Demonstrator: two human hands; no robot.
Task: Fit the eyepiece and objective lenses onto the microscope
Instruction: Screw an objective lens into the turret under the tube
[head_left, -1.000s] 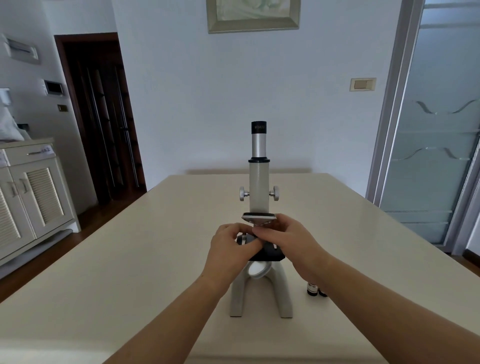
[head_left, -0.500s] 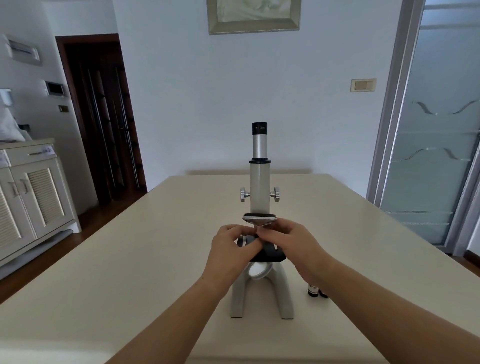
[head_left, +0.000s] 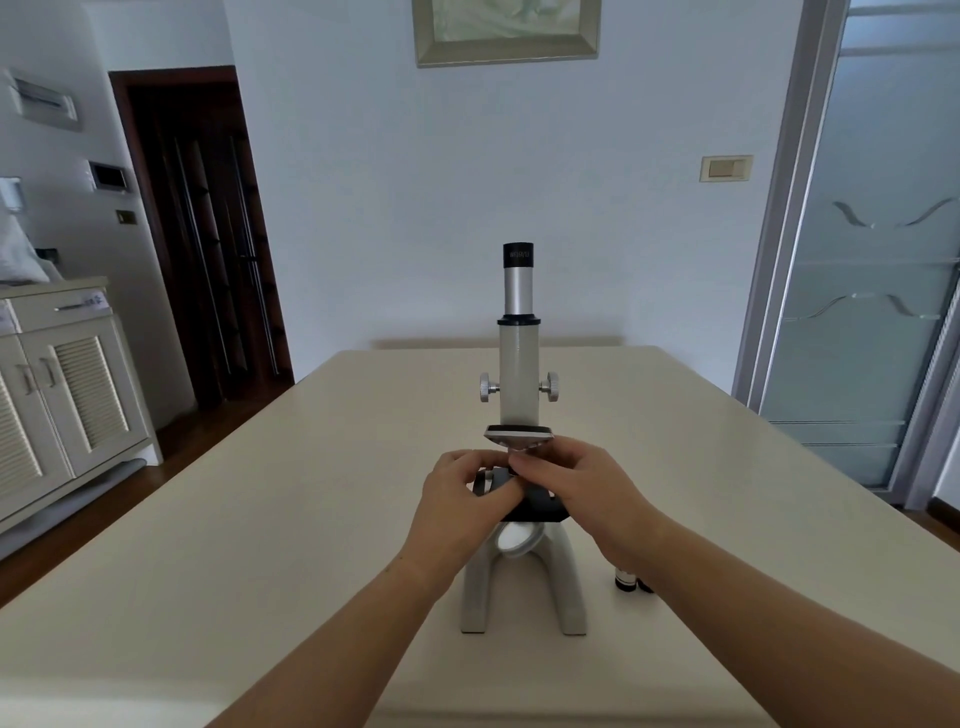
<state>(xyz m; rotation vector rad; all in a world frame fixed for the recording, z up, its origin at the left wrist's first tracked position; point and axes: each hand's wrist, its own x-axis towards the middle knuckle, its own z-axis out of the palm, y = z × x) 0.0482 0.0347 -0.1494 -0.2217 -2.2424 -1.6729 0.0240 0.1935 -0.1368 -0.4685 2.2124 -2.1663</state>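
The cream microscope (head_left: 519, 374) stands upright mid-table, with the black eyepiece (head_left: 518, 255) seated on top of its silver tube. Both hands meet just under the nosepiece (head_left: 518, 435), above the black stage (head_left: 540, 509). My right hand (head_left: 587, 493) pinches a small objective lens (head_left: 516, 460) right beneath the nosepiece; the lens is mostly hidden by fingers. My left hand (head_left: 465, 499) curls in from the left, its fingertips on the same lens. Two loose objective lenses (head_left: 626, 579) stand on the table beside my right wrist.
The round mirror (head_left: 517, 540) sits between the legs of the horseshoe base (head_left: 571, 597). The beige table (head_left: 260, 545) stretches wide on both sides. A white cabinet (head_left: 67, 395) stands at the left, a frosted glass door (head_left: 862, 312) at the right.
Both hands stay under the nosepiece, with only slight finger shifts around the lens. The microscope has not moved.
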